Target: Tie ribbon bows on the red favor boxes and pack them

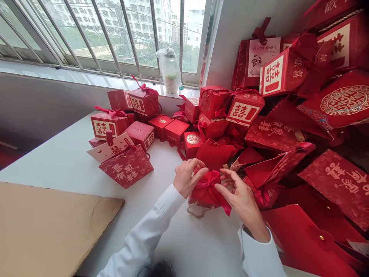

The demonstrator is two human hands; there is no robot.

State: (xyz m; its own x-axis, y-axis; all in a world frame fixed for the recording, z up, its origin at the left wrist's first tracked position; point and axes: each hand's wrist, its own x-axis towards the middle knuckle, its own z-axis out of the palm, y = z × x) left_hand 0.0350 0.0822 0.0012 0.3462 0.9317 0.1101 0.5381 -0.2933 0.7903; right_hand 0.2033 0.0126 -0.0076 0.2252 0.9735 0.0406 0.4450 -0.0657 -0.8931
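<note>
A small red gift box (198, 198) stands on the white table in front of me, topped by a red ribbon bow (211, 179). One ribbon tail hangs down its right side, and a twisted cord handle (198, 213) lies at its near edge. At the bow's left is my left hand (188, 177), fingers curved and thumb apart from them; its far fingertips are partly hidden. My right hand (240, 194) is on the other side, thumb and fingers spread close to the ribbon. Neither hand shows a firm grip on it.
Red gift boxes and bags (288, 154) are heaped along the right. More boxes (141, 102) are grouped at the back left, with a patterned red bag (127, 167) before them. A cardboard sheet (57, 227) covers the left front. A plastic-wrapped jar (170, 75) stands on the sill.
</note>
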